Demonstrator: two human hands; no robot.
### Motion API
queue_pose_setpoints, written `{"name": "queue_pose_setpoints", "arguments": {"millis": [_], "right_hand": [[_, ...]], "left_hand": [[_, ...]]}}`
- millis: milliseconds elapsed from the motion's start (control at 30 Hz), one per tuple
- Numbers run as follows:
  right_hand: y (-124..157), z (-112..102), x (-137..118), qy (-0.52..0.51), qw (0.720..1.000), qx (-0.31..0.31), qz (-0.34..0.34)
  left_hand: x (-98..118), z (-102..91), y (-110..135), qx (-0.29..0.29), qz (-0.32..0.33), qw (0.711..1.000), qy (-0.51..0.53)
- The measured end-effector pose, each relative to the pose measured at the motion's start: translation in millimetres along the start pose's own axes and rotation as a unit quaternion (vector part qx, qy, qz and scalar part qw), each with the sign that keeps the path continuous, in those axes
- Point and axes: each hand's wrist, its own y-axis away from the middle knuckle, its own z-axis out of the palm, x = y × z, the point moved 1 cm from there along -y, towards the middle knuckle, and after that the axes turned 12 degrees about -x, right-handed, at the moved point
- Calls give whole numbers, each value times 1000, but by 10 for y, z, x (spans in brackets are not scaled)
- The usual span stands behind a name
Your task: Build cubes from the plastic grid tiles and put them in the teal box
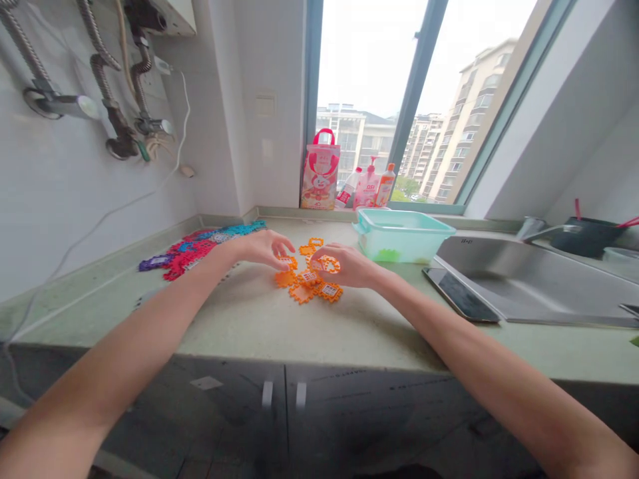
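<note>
Several orange plastic puzzle tiles (310, 285) lie in a small heap in the middle of the pale countertop (259, 326). My left hand (259, 248) reaches in from the left, fingers curled, its fingertips pinching an orange tile (289, 263) at the heap's left edge. My right hand (344, 265) comes from the right with fingers closed around another orange tile (328, 264) held just above the heap. The two hands are close together, almost touching.
A row of red, purple and blue tiles (200, 247) lies at the back left by the wall. A pale green plastic tub (402, 234) stands right of the heap, a phone (460, 294) and the steel sink (529, 279) beyond it. Bottles and a pink bag (320, 171) sit on the windowsill.
</note>
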Motion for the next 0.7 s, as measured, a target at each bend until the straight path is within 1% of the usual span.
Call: {"name": "queue_pose_setpoints", "arguments": {"millis": [100,167,267,400,467,600,700], "right_hand": [[-53,100,-61,-13,999,-38,-32],[-76,143,-88,-21,997,-62,-46],[-82,161,-106,-37,995,-81,-40],[-67,150,-95,-55,994,-91,-32],[-65,149,-84,-64,993,-93,-30],[-69,141,-53,-48,996,-79,-19],[-47,82,-1,-16,998,-57,-2]], "left_hand": [[63,45,-7,-69,-24,997,0],[101,77,-12,-85,-28,996,-9],[145,91,2,-80,-35,996,-28],[203,96,29,-72,-70,992,-76],[241,113,25,-77,-75,990,-91],[278,142,7,-95,-81,987,-97],[249,126,8,-85,-90,987,-106]]}}
